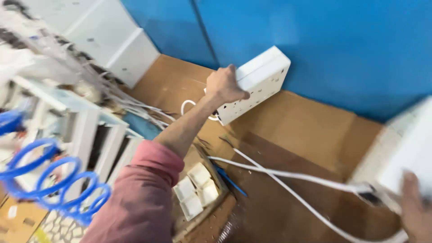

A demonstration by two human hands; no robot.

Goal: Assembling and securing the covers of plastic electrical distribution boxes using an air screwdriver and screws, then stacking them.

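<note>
You had a brown cardboard-covered surface (306,130) under your work, running up to the blue wall. A white box with small holes (258,87) stood tilted on it against that wall. Two white cables (288,175) lay across the cardboard toward the right. Near the front edge sat a shallow wooden tray (211,198) with small white square parts (195,191) in it, and a thin blue piece (229,180) lay just beside the tray.

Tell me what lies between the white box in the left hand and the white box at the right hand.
In the head view, between the white box and the blurred white box: bare brown cardboard, crossed lower down by white cables.
</note>
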